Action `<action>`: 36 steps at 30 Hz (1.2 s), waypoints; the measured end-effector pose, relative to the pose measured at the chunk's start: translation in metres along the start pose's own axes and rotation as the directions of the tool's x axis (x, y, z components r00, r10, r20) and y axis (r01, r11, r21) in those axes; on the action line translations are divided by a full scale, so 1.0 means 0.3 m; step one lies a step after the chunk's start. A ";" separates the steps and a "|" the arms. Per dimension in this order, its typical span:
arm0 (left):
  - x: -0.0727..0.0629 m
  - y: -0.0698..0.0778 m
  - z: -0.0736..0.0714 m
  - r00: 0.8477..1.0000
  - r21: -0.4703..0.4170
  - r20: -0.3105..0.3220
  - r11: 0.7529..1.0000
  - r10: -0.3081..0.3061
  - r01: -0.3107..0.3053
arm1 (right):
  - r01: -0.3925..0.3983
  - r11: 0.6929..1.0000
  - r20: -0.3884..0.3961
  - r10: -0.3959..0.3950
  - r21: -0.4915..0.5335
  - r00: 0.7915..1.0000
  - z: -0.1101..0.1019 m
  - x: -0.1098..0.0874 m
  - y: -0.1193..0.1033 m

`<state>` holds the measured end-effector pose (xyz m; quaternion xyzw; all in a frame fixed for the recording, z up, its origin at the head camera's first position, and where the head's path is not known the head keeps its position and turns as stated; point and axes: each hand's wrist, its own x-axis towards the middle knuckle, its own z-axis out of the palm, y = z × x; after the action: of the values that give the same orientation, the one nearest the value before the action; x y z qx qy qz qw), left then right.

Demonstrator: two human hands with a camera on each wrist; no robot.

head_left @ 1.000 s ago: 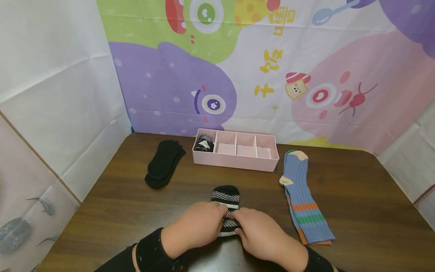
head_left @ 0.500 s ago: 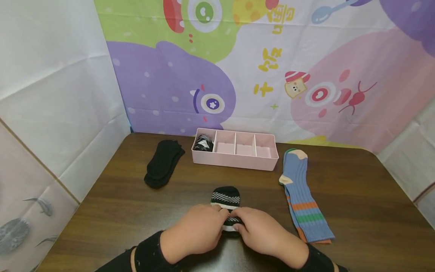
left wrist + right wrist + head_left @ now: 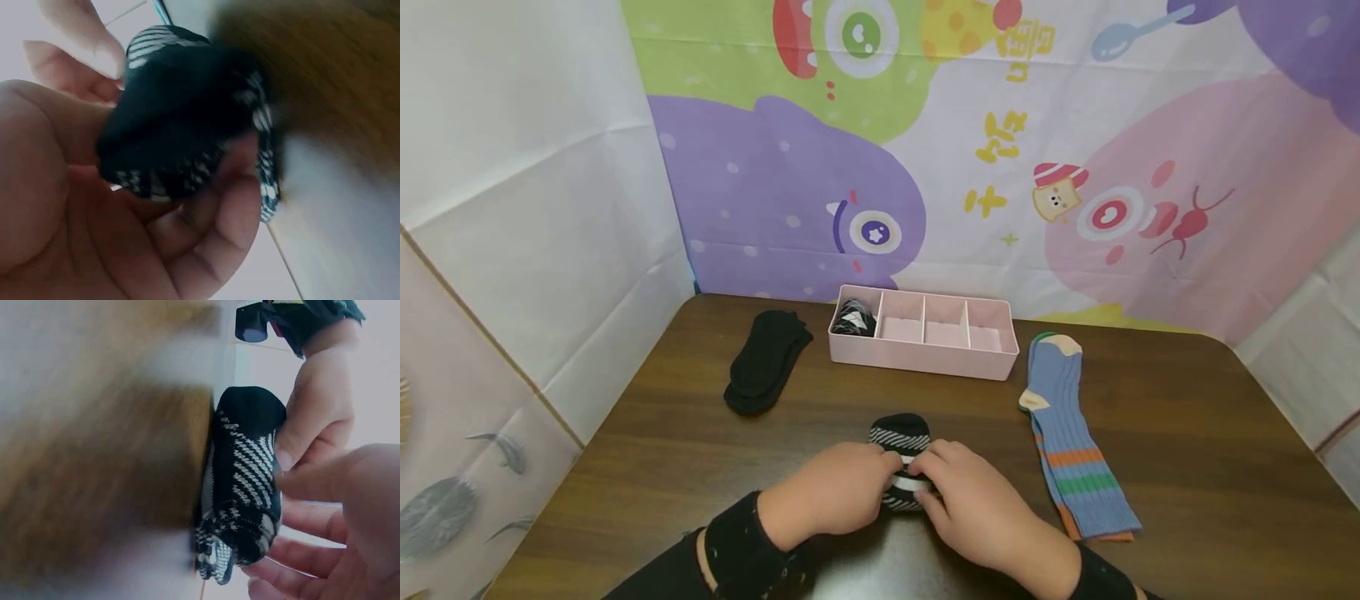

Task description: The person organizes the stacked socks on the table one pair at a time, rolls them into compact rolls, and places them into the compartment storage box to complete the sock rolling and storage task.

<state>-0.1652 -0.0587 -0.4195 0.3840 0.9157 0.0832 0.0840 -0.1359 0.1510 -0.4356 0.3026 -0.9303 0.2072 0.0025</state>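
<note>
The left-wrist view catches curled fingers (image 3: 240, 215) the head view hides: left hand (image 3: 842, 487) and right hand (image 3: 977, 508) pinch a folded black sock (image 3: 901, 432), white-banded and hatched, at near centre on the brown table (image 3: 662, 475).

The hands (image 3: 842, 490) (image 3: 988, 508) partly hide the striped sock (image 3: 907, 483), while the wrist views blur the tabletop (image 3: 137, 469)
</note>
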 end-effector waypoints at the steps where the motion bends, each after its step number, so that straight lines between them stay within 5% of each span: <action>1: 0.002 -0.005 0.002 1.000 -0.015 0.003 1.000 0.008 -0.008 | 0.022 0.999 -0.001 -0.022 -0.023 1.000 0.000 -0.002 -0.002; 8: 0.013 -0.026 0.012 0.998 -0.171 0.068 0.985 -0.001 0.012 | 0.097 0.979 0.034 -0.092 -0.177 0.995 -0.008 -0.004 -0.016; 14: 0.006 -0.004 0.015 0.994 -0.198 0.111 0.979 -0.017 0.039 | 0.121 0.973 0.076 -0.108 -0.196 0.991 -0.014 -0.012 -0.011; 24: -0.028 0.061 0.012 0.999 -0.020 -0.009 0.999 -0.040 0.040 | 0.094 0.994 0.202 -0.081 -0.056 0.976 -0.043 -0.015 0.005; 36: -0.028 0.112 0.032 0.999 0.150 0.047 0.989 -0.016 0.009 | -0.106 0.976 0.310 0.042 0.193 0.950 -0.043 -0.004 0.049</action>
<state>-0.1341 -0.0407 -0.4208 0.3852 0.9196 0.0044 0.0772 -0.1447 0.1673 -0.4295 0.2943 -0.9037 0.2538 -0.1797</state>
